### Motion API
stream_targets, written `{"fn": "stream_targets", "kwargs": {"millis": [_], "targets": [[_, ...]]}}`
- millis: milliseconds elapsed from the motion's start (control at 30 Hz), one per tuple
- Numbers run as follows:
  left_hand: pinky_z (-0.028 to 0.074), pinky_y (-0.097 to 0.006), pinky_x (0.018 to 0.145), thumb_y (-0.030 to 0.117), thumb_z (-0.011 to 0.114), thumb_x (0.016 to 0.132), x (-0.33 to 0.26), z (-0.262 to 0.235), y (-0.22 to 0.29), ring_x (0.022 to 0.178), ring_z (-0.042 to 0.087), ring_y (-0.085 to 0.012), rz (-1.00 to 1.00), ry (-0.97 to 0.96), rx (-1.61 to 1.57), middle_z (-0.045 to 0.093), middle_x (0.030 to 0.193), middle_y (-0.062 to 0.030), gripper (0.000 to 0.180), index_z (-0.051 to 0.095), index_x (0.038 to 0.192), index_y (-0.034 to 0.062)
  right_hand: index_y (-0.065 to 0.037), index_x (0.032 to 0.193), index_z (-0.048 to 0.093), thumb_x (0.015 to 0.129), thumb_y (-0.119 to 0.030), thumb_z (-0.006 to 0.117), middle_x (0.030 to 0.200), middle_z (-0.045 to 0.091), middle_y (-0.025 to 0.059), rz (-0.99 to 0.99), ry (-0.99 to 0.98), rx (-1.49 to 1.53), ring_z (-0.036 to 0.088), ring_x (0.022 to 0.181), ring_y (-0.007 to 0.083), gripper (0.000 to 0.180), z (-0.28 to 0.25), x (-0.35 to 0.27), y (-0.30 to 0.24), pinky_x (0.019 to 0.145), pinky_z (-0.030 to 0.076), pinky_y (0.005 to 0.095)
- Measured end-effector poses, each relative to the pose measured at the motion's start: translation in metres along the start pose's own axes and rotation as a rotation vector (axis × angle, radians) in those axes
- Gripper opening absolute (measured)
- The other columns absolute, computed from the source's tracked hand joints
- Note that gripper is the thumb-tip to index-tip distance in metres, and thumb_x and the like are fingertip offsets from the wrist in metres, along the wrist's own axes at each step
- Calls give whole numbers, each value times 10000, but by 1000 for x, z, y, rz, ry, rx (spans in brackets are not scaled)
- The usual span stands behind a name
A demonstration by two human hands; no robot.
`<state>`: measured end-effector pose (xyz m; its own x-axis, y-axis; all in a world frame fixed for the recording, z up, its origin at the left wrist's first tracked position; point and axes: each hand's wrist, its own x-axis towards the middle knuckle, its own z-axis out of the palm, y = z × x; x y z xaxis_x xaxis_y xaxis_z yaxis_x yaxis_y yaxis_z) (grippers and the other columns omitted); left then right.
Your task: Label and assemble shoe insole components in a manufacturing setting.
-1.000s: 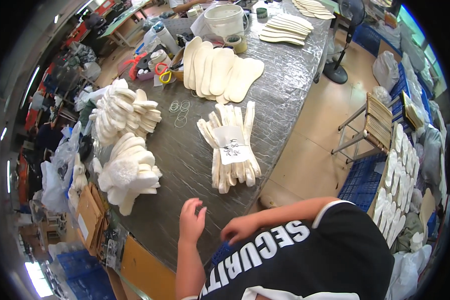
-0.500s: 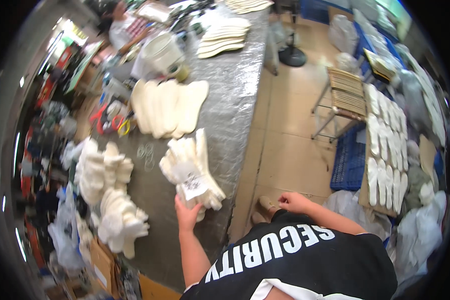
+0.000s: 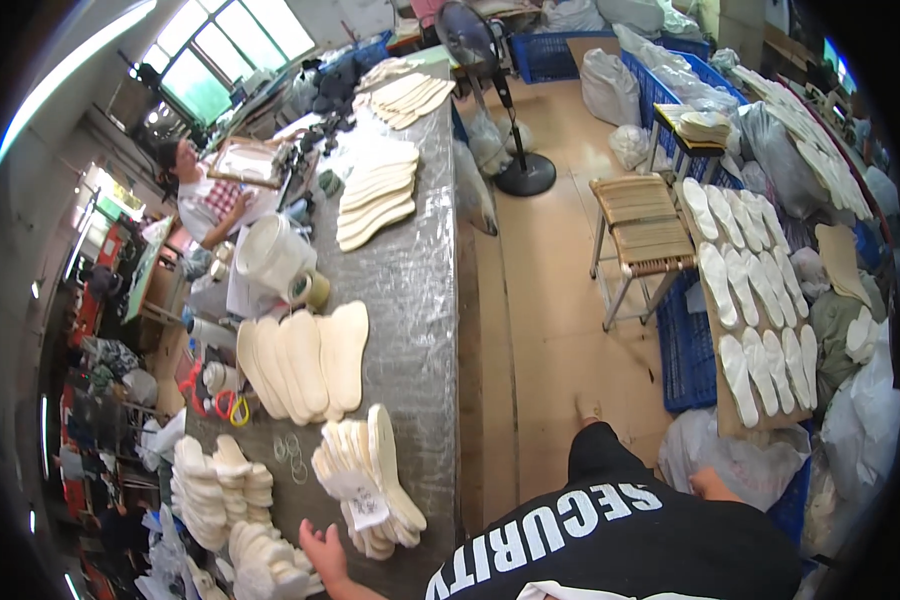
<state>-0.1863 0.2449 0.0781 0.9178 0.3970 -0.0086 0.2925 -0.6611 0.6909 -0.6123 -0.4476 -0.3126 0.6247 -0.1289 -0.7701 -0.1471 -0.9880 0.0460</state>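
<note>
My left hand point(image 3: 322, 550) is open at the table's near end, its fingers spread and holding nothing. Just right of it lies a bundle of cream insoles point(image 3: 382, 455) with a white paper slip point(image 3: 362, 503) on top; hand and bundle are apart. Loose piles of insoles point(image 3: 220, 490) sit to the left of the hand, the nearest one point(image 3: 260, 565) right beside it. Beyond the bundle, more insoles point(image 3: 305, 360) are laid out overlapping. My right hand point(image 3: 715, 485) is low on the right, by a white plastic bag point(image 3: 740, 455); its fingers do not show clearly.
The dark table point(image 3: 420, 310) bears pale elastic bands point(image 3: 290, 458), yellow-handled scissors point(image 3: 232, 408), a white bucket point(image 3: 275, 250) and a tape roll point(image 3: 310, 288). Another person point(image 3: 210, 200) works across it. A stool point(image 3: 642, 225), a fan point(image 3: 525, 172) and an insole-covered board point(image 3: 760, 290) stand right.
My left hand has come off the insole bundle and moved left. My right hand has shifted right. The view has swung up, showing more of the room.
</note>
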Motion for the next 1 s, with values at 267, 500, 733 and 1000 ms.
{"fn": "stream_targets", "kwargs": {"millis": [267,500,733,1000], "targets": [[419,-336,879,29,590,788,24,87,206,1045,497,-263,247,81,66,477,1209,-172,506,400,1249,-54,-29,828,662,729,-312,616,771,659,148,317,195,973,641,675,254,303,-258,49,33,631,505,364],[407,-363,880,44,638,729,49,179,331,1011,512,-302,334,38,162,459,1201,-173,468,467,1154,-52,16,867,616,744,-127,605,710,633,93,220,617,1327,613,616,168,189,-463,136,136,573,504,303],[442,-376,828,70,664,698,115,195,290,940,529,-326,331,88,598,489,1102,-192,454,489,1100,-49,-32,758,675,689,-207,644,728,654,138,482,580,1161,640,690,247,191,-489,243,193,675,508,360],[395,-402,901,98,679,702,276,377,489,1051,473,-368,684,-158,446,501,1126,-201,444,497,1083,-38,-25,832,681,672,-242,688,829,659,169,571,401,1239,635,803,287,269,-542,267,207,751,492,370]]}}
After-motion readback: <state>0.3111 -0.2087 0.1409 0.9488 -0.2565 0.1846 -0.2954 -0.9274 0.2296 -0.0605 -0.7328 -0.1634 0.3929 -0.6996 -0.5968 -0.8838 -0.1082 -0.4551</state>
